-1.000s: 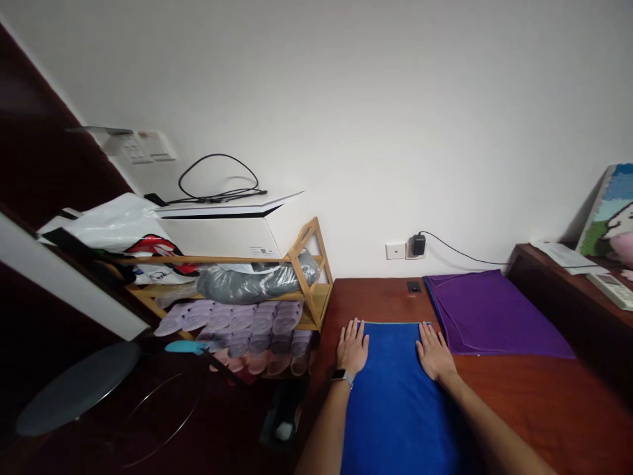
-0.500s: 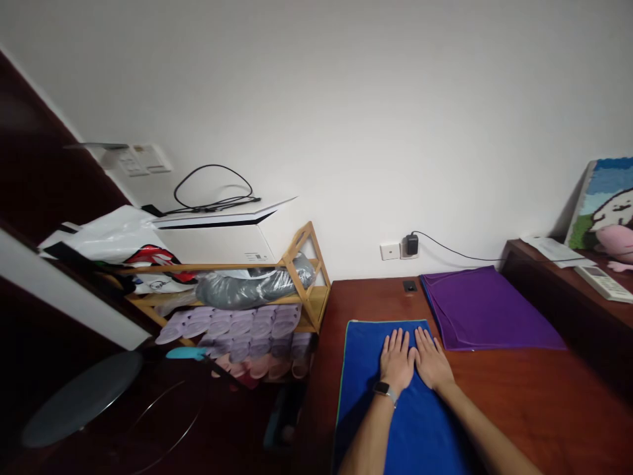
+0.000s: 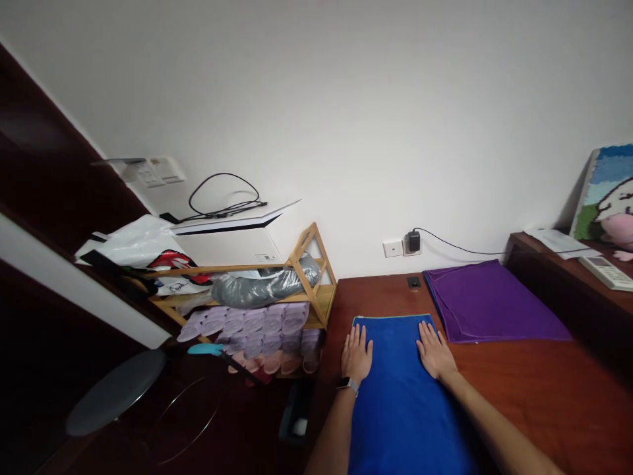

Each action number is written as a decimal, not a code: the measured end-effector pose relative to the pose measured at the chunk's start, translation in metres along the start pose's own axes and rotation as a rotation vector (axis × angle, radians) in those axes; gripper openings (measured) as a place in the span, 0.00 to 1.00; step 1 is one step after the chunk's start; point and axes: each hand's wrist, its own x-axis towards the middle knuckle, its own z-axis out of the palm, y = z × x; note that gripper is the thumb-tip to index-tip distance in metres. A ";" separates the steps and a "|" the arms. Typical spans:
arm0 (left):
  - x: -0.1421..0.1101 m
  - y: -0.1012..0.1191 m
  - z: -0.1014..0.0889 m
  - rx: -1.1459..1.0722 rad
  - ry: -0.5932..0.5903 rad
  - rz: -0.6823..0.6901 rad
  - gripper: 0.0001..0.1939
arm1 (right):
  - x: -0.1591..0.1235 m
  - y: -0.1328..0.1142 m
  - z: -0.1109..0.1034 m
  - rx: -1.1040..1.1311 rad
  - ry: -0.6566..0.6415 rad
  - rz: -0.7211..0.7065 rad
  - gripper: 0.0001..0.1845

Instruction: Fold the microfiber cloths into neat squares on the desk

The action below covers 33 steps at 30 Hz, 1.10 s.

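A blue cloth [image 3: 395,389] with a thin green edge lies flat on the reddish-brown wooden table [image 3: 534,396]. My left hand [image 3: 357,355] rests palm down over its far left edge, fingers stretched out; a watch is on that wrist. On the far right edge of the cloth lies my right hand [image 3: 436,351], also flat, with the fingers pointing to the wall. To the right is a folded purple cloth [image 3: 494,303], with a bit of blue showing along its left side. The near end of the blue cloth runs out of view.
Left of the table stands a wooden rack [image 3: 324,303] with several lilac and pink slippers [image 3: 267,320], a white box [image 3: 227,247] and a cable on top. A plugged-in charger [image 3: 414,240] is on the wall. A raised ledge at right holds a remote control [image 3: 607,272].
My left hand has slid left, from the middle of the blue cloth to its left edge. The right hand stays near the right edge. The view has shifted slightly.
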 end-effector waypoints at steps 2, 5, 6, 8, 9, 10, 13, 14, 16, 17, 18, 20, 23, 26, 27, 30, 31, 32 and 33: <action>0.000 0.004 0.000 0.002 -0.017 -0.003 0.31 | -0.008 0.000 -0.003 -0.004 0.012 0.006 0.39; 0.002 0.003 -0.002 0.013 -0.015 0.005 0.32 | -0.030 0.003 0.002 -0.001 0.081 0.004 0.39; 0.003 0.001 -0.004 0.019 -0.004 0.009 0.31 | -0.038 0.004 0.006 0.003 0.089 0.001 0.39; 0.003 -0.001 -0.008 0.036 0.025 0.012 0.30 | -0.051 0.005 0.012 0.016 0.081 0.005 0.39; 0.003 0.000 -0.011 0.046 0.044 0.017 0.30 | -0.056 0.005 0.014 0.023 0.075 0.012 0.39; 0.001 0.003 -0.013 0.053 0.066 0.030 0.29 | -0.059 0.004 0.015 0.030 0.072 0.018 0.38; -0.012 0.034 -0.014 0.030 0.135 0.125 0.29 | -0.061 0.002 0.012 0.045 0.069 0.022 0.38; -0.019 0.052 -0.011 0.005 0.145 0.177 0.29 | -0.060 0.002 0.010 0.047 0.062 0.021 0.38; -0.034 0.092 -0.003 -0.055 0.131 0.276 0.29 | -0.060 0.001 0.007 0.045 0.044 0.016 0.38; -0.041 0.112 0.002 -0.081 0.108 0.306 0.29 | -0.060 0.002 0.006 0.041 0.037 0.010 0.38; -0.047 0.127 0.006 -0.104 0.080 0.321 0.29 | -0.060 0.002 0.005 0.039 0.033 0.002 0.38; -0.054 0.141 0.010 -0.134 0.030 0.315 0.29 | -0.060 0.003 0.007 0.040 0.038 -0.009 0.37; -0.058 0.114 0.006 -0.120 -0.016 0.268 0.29 | -0.061 0.003 0.010 0.046 0.048 0.004 0.38; -0.063 0.057 -0.007 -0.027 -0.038 0.154 0.30 | -0.061 0.002 0.011 0.038 0.049 0.019 0.40; -0.066 0.040 -0.011 0.001 -0.039 0.123 0.30 | -0.060 0.001 0.010 0.034 0.047 0.023 0.41; -0.073 0.010 -0.016 0.043 -0.037 0.093 0.31 | -0.059 -0.001 0.005 0.023 0.027 0.039 0.43; -0.074 0.007 -0.016 0.046 -0.037 0.092 0.31 | -0.059 -0.002 0.003 0.017 0.016 0.043 0.43; -0.075 0.007 -0.015 0.047 -0.037 0.091 0.32 | -0.059 -0.003 0.000 0.008 0.005 0.048 0.42; -0.075 0.008 -0.014 0.046 -0.039 0.089 0.32 | -0.060 -0.004 -0.002 -0.003 -0.007 0.054 0.42</action>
